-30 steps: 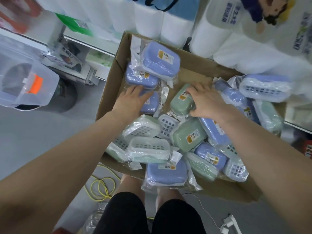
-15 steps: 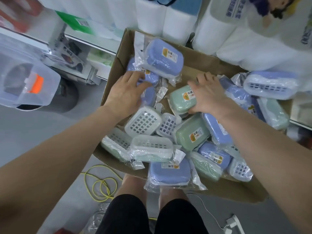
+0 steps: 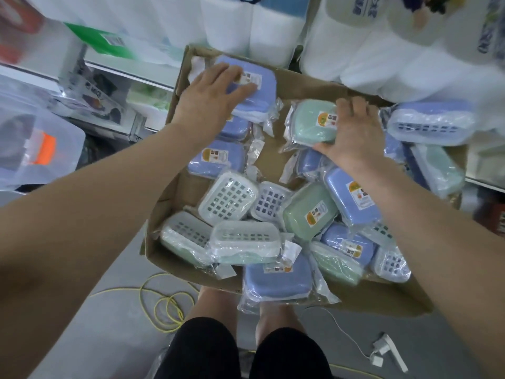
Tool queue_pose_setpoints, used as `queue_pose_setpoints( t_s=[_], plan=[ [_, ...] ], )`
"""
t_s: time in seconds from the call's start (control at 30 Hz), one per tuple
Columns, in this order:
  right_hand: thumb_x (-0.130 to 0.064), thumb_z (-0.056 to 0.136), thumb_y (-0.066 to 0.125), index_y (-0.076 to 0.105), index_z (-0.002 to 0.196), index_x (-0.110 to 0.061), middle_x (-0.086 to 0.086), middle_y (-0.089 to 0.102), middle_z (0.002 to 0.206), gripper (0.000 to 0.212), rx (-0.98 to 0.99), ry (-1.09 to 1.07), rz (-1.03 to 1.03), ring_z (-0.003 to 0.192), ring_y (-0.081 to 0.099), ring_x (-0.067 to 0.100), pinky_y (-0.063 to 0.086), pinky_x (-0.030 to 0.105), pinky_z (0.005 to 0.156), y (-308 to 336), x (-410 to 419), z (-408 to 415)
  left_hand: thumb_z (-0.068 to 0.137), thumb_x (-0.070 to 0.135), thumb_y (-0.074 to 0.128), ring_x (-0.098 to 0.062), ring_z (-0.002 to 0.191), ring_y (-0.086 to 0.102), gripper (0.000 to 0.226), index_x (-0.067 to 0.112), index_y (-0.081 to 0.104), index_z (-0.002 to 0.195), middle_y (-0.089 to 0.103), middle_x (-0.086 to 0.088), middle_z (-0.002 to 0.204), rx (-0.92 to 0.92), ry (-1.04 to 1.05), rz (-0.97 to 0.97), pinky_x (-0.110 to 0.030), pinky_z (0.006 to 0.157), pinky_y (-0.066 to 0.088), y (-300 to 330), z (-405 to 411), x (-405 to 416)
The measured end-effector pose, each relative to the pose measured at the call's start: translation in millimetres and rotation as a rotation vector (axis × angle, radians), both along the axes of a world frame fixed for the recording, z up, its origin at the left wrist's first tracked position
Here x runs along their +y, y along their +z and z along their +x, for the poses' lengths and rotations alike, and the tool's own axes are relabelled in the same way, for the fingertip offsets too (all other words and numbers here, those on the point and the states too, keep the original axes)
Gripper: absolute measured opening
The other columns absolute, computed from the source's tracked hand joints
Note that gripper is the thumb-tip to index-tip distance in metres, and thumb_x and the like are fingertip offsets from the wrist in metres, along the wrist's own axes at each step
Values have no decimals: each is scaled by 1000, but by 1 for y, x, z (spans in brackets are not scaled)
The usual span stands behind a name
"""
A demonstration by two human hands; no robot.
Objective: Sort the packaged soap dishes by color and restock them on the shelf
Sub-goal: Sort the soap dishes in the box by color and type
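Note:
An open cardboard box (image 3: 175, 184) on my lap holds several plastic-wrapped soap dishes, blue and green ones mixed with white slotted trays. My left hand (image 3: 207, 102) lies on top of a blue soap dish (image 3: 262, 91) at the box's far left corner, fingers spread over it. My right hand (image 3: 352, 132) grips a green soap dish (image 3: 308, 119) at the far middle, thumb under its near edge and fingers over its right side. Another green dish (image 3: 308, 212) and a blue one (image 3: 352, 198) lie just below my right wrist.
White paper-roll packs (image 3: 254, 28) stand behind the box. A clear plastic bin with an orange latch (image 3: 41, 143) sits at the left by a low shelf (image 3: 114, 75). A yellow cord (image 3: 164, 299) and a white charger (image 3: 388, 351) lie on the grey floor.
My left hand moved from the lower blue dishes up onto the top blue dish at the far corner. My right hand shifted the green dish farther away, baring cardboard in the box's middle.

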State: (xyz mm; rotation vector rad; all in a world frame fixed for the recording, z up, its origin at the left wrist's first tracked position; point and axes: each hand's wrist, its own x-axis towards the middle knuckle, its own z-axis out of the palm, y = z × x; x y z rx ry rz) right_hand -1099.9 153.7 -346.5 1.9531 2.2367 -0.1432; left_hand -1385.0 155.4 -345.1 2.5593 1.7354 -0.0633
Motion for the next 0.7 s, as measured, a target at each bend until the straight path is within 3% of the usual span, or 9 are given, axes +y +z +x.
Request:
queue_pose_setpoints(
  t_s=[0.13,0.27,0.33,0.4,0.6,0.7],
  plan=[
    [-33,75,80,34,143,-11,18,39,141,84,110,-34,43,120,43,42,38,46,102,-2,3,-8,74,-9,59,-37,131,37,77,27,39,139,42,-11,141,18,31,110,-44,106,38,-11,-21,-5],
    [-13,81,73,45,137,-14,18,38,142,63,134,56,-23,117,47,43,44,48,93,-12,10,-20,78,13,69,-39,129,43,62,25,44,133,48,-11,135,48,0,173,-47,107,36,-22,-19,1],
    [-13,84,69,52,133,-13,18,44,136,53,136,92,-83,115,49,43,42,47,93,-17,12,-21,77,18,75,-37,133,37,68,24,40,135,43,-10,140,33,8,106,-48,110,34,-24,-13,4],
    [-14,85,68,56,131,-13,18,49,130,47,157,101,-85,113,50,42,45,47,89,-17,11,-17,78,10,74,-33,137,31,72,25,35,136,38,-8,143,1,60,56,-44,110,34,-23,-9,8],
    [-12,80,70,64,114,-6,23,58,105,35,224,160,111,93,56,43,52,49,72,-2,-13,5,75,0,68,-32,142,22,82,29,27,140,27,-8,149,-6,137,-29,-42,116,24,-11,-10,10],
    [-25,81,72,60,111,-5,21,56,104,38,190,175,170,94,55,40,48,45,76,10,-31,17,81,1,65,-34,146,15,82,24,25,148,19,-12,158,-38,171,-32,-43,119,17,-5,-9,-8]
  ],
)
